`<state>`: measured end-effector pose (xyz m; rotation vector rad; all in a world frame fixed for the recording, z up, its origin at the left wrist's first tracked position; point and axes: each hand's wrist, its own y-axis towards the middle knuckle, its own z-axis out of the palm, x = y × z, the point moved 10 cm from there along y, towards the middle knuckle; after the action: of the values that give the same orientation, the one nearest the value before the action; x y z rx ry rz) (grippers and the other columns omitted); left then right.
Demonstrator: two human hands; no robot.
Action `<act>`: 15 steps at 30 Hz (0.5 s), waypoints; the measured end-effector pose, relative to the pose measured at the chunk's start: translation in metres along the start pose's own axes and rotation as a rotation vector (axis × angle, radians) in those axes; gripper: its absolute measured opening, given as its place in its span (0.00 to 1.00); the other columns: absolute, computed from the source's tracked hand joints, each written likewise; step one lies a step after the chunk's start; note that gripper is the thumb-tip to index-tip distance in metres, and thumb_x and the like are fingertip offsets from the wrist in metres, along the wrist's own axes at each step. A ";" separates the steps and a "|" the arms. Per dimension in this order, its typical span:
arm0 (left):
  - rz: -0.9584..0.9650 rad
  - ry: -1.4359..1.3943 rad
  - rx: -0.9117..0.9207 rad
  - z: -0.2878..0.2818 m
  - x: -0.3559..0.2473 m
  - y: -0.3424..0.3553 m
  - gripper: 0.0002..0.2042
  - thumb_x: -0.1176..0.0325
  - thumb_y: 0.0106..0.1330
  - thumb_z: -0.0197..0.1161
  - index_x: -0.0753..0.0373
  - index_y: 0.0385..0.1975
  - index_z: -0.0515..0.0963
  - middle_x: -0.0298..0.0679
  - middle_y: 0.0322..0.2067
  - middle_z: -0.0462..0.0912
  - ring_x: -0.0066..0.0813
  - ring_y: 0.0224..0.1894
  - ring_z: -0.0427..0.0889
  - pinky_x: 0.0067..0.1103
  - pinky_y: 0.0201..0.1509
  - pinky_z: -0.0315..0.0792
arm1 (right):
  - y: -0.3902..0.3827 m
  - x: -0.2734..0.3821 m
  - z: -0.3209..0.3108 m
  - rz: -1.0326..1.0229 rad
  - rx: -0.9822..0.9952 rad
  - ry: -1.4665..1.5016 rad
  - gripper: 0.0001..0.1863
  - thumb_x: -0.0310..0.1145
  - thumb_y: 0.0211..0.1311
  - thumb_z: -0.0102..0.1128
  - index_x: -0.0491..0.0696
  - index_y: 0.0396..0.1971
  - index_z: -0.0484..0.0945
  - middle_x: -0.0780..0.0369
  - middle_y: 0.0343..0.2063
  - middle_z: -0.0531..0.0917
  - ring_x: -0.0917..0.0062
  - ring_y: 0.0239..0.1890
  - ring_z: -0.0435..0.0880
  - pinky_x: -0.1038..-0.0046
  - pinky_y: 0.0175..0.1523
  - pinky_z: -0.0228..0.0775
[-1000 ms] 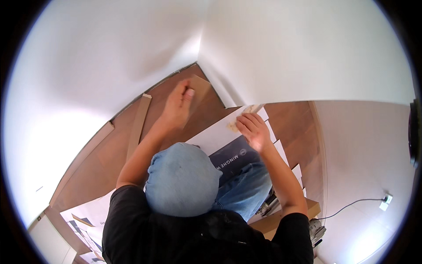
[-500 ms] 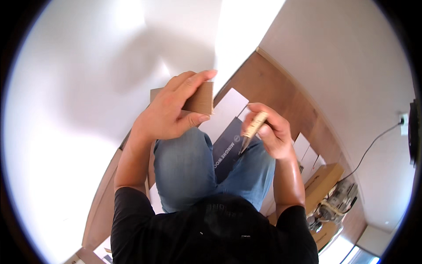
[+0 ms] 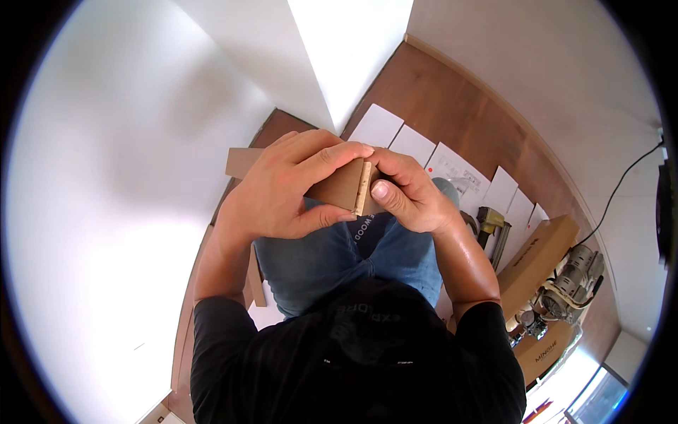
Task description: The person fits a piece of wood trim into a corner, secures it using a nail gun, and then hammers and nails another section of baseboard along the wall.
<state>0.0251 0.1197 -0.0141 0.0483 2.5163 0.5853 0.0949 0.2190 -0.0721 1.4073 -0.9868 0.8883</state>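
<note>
My left hand [image 3: 282,187] is wrapped over a brown wood-look trim strip [image 3: 335,187], thumb below and fingers on top. The strip's other end pokes out to the left, past the back of the hand. Against its right end, my right hand [image 3: 409,194] pinches a short brown trim piece [image 3: 376,202] between thumb and fingers. A pale, rough cut edge [image 3: 363,189] shows where the two meet; to which piece it belongs I cannot tell. Both pieces are held above my knees, and the fingers hide much of the short one.
White flat panels [image 3: 417,147] lie on the brown wood floor [image 3: 431,81]. To the right are a nail gun [image 3: 489,222], a long cardboard box [image 3: 540,251] and a grey power saw [image 3: 575,283]. A white wall [image 3: 106,212] stands close on the left; a black cord [image 3: 618,187] hangs at the right.
My right hand has moved left and up, bringing the short trim piece against the end of the strip in my left hand. The view has shifted, so the nail gun now shows.
</note>
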 end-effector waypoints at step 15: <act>-0.057 0.001 -0.009 -0.017 -0.009 -0.001 0.39 0.46 0.53 0.80 0.60 0.63 0.78 0.44 0.41 0.83 0.42 0.40 0.83 0.30 0.43 0.77 | 0.002 -0.014 0.010 0.087 0.012 0.019 0.33 0.57 0.81 0.48 0.39 0.60 0.77 0.58 0.38 0.85 0.74 0.40 0.82 0.70 0.49 0.75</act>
<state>0.0237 0.1106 0.0031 -0.0270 2.5072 0.5741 0.0875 0.2106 -0.0855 1.3719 -1.0356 0.9713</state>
